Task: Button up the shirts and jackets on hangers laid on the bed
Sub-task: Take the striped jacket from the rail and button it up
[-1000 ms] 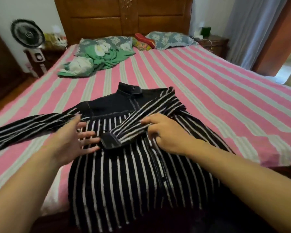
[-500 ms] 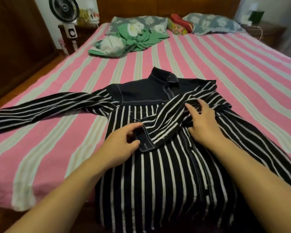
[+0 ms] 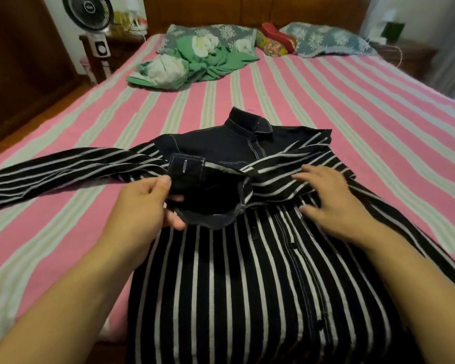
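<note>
My left hand [image 3: 145, 206], centre-left of the frame, pinches the dark cuff [image 3: 202, 190] of the folded-over sleeve between thumb and fingers, lifted off the shirt front so the cuff gapes open toward me. Half a second ago that cuff lay flat on the chest with my fingers only closing on its edge; now it is raised and turned, and the buttonhole [image 3: 185, 166] shows on its upper flap. My right hand [image 3: 329, 200], centre-right, lies flat with fingers spread on the striped sleeve, pressing it against the body of the shirt; it holds nothing. The black-and-white striped shirt [image 3: 247, 285] fills the lower centre of the frame, collar pointing to the top, front placket apparently already buttoned, other sleeve stretched toward the left edge over the pink striped bed [image 3: 352, 114]. No hanger visible; if one sits inside the shirt I cannot tell. Judgement: front is done, the cuff is the step in hand, and with the buttonhole exposed I next need to find its matching button, which I cannot see yet. Green bundled cloth [image 3: 195, 64] upper centre-left; fan [image 3: 87, 11] in the upper-left corner, a small mark on its hub too blurred to read. No other writing legible anywhere.
</note>
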Demonstrator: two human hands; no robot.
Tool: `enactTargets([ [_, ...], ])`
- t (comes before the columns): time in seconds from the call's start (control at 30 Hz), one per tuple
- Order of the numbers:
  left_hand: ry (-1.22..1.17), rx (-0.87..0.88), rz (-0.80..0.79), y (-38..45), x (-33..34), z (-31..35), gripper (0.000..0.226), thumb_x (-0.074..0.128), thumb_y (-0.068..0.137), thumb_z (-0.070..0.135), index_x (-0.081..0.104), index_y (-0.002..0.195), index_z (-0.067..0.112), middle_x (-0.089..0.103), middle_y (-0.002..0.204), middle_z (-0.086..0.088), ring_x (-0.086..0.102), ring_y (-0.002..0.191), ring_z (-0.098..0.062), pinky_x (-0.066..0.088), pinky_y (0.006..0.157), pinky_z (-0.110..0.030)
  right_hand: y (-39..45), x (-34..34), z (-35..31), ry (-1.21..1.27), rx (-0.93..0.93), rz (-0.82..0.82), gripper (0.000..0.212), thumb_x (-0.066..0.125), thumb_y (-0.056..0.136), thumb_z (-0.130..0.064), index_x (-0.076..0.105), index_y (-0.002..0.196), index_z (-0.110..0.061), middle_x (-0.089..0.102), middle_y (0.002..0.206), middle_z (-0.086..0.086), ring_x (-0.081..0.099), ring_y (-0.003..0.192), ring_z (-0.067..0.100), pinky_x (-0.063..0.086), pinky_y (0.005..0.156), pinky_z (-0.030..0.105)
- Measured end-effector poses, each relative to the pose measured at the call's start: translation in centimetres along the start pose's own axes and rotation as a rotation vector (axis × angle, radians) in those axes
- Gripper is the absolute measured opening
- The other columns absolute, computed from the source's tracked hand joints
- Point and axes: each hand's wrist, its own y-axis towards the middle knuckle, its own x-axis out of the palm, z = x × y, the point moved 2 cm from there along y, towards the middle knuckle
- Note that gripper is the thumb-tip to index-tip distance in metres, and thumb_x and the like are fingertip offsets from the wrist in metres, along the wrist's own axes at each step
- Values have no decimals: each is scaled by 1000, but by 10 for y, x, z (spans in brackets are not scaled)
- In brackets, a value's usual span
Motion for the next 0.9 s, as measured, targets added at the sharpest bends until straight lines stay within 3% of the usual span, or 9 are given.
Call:
enactTargets([
  [0.1, -125, -192, 27, 4, 0, -12, 28, 43, 109, 22, 62, 93, 7, 69, 89, -16, 43, 31, -11, 54, 48, -28, 3, 36, -17, -118, -1, -39, 73, 76, 85, -35, 44, 150, -30, 27, 162, 6, 20, 148, 32, 19, 123, 50],
  [0.3, -46, -300, 11, 21, 1, -34, 21, 52, 105, 20, 64, 93, 8, 76, 79, -7, 41, 35, -10, 44, 47, -24, 16, 56, -11, -129, 23, 144, 32, 52, 92, -33, 76, 113, -29, 66, 129, 3, 48, 125, 33, 39, 108, 50],
  [0.4, -29, -128, 73, 20, -4, -27, 22, 64, 98, 23, 76, 82, 16, 70, 65, 4, 49, 48, -11, 45, 53, -26, 14, 20, -22, 89, -33, 270, 42, 44, 90, -39, 78, 108, -22, 75, 106, -2, 59, 106, 24, 43, 99, 43],
  [0.53, 187, 243, 193, 12, -12, -2, 13, 73, 91, 25, 77, 79, 23, 72, 76, 11, 62, 66, -1, 48, 71, -29, -2, -41, -14, 112, 2, 418, 46, 60, 80, 11, 79, 108, -20, 72, 90, 5, 59, 87, 29, 49, 82, 42],
  [0.6, 414, 390, 76, 1, -3, -2, 11, 76, 86, 14, 72, 77, 20, 65, 88, 5, 62, 79, -4, 50, 75, -23, -13, -51, -1, -35, 81, 257, 56, 56, 76, 19, 79, 106, -21, 72, 93, 10, 59, 94, 35, 49, 86, 45],
  [0.67, 588, 466, -157, -8, 11, -14, 15, 74, 82, 7, 66, 78, 19, 57, 96, 6, 60, 84, -2, 52, 75, -18, -22, -35, 1, -282, 222, -165, 56, 53, 83, 7, 76, 114, -34, 73, 113, 5, 60, 110, 34, 49, 98, 46],
  [0.73, 753, 547, -363, -15, 21, -29, 23, 71, 81, 10, 57, 80, 28, 56, 108, 14, 60, 90, -1, 55, 80, -30, -30, -27, -3, -383, 267, -340, 57, 51, 85, -2, 71, 119, -44, 67, 129, -2, 58, 121, 27, 45, 106, 42],
  [0.83, 843, 662, -492, -18, 22, -32, 34, 70, 83, 9, 58, 101, 35, 49, 133, 25, 54, 117, -1, 54, 93, -35, -29, -43, -21, -180, 139, 15, 48, 56, 83, 3, 76, 108, -33, 69, 118, -5, 58, 114, 21, 45, 103, 40],
  [0.9, 845, 766, -566, -19, 22, -31, 64, 68, 82, 1, 58, 133, 38, 43, 150, 21, 43, 136, -3, 41, 111, -27, -35, -47, -48, 153, -18, 32, 44, 58, 87, 3, 74, 106, -33, 65, 108, -13, 58, 106, 5, 46, 95, 23],
])
